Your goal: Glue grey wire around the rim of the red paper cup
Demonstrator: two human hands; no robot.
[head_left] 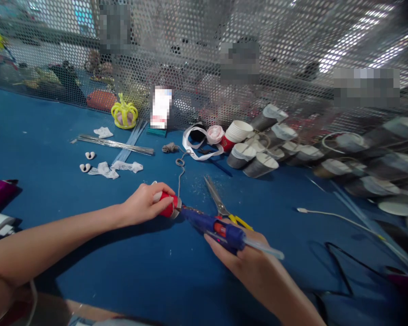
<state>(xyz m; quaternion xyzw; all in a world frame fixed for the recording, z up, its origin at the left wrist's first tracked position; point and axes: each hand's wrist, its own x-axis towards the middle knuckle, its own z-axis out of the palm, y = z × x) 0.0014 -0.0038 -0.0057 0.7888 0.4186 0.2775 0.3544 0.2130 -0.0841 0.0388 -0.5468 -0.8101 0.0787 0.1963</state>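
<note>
My left hand (pixel 146 203) is closed around a small red cup (pixel 168 206) lying on its side on the blue table (pixel 54 190). My right hand (pixel 240 253) grips a blue glue gun (pixel 212 225) with a clear glue stick sticking out of its back. The gun's nozzle touches the bottom end of the red cup. A grey wire (pixel 180 170) with a loop runs from the cup toward the back of the table.
Scissors with yellow handles (pixel 221 203) lie just behind the glue gun. Several paper cups (pixel 255 158) lie in a pile at the back right, with white ribbon (pixel 199 147), a yellow crown (pixel 124 113), metal rods (pixel 115 145) and a white cable (pixel 329 215) nearby. A perforated metal screen (pixel 190 54) closes the back.
</note>
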